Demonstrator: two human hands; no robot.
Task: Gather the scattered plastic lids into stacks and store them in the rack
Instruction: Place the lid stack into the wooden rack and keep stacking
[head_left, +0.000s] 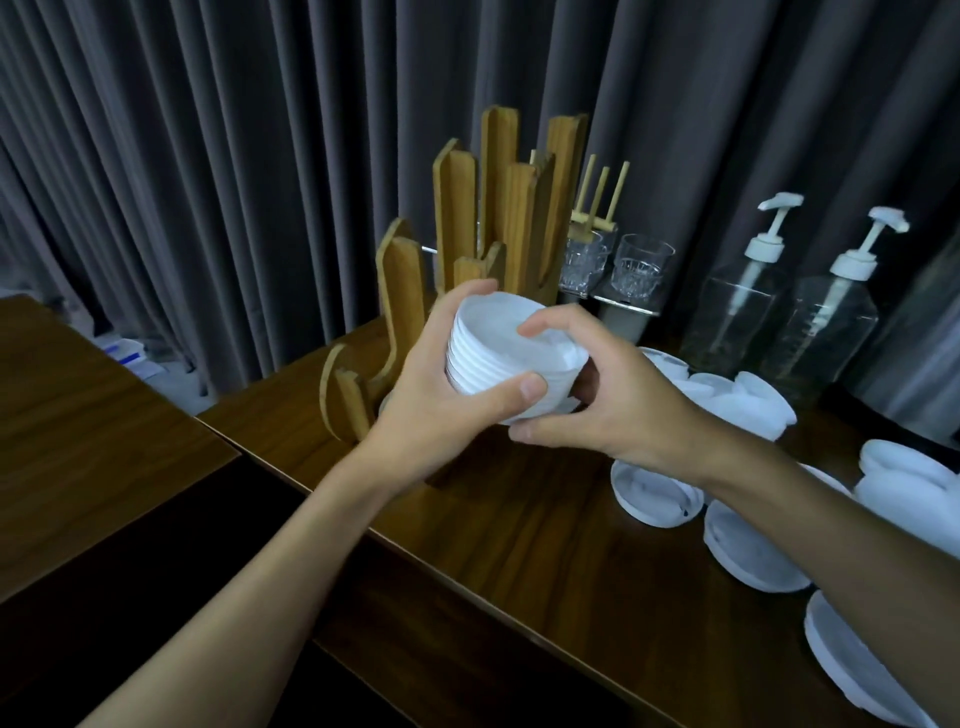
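**Stack held in both hands, rack straight ahead at 12 o'clock**

Loose lids lie on the table at 4 o'clock, under the right arm. Farther on, the left hand wraps the stack of lids from 9 o'clock, thumb across its ribbed side. The right hand cups it from 3 o'clock, fingers curled over the top. The stack is near upright, and the rack rises just behind it, its low slots nearer the left hand.
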